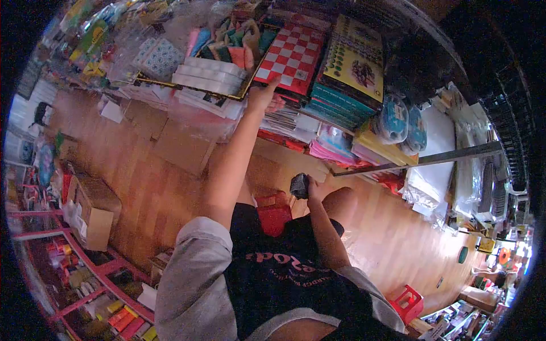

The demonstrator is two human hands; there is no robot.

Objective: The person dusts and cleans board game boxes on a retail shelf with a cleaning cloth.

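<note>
My left hand [265,99] reaches out to the front corner of a red-and-white checkered box [291,55] on the shelf. Its thumb lies along the top edge and its other fingers curl at the box's front side. Close beside this hand, on the left, is a tray with white packs [210,75] and small coloured packets [236,42]. My right hand [313,188] is low, near my knee, closed around a dark crumpled cloth-like item [298,186]. Its far fingers are hidden.
Yellow-topped boxes [355,57] and blue-lidded containers [391,122] stand right of the checkered box. A metal bar [421,160] crosses at the right. A red stool [406,304] and an open cardboard box [94,210] stand on the wooden floor [159,202]. Pink-framed shelving [94,264] is lower left.
</note>
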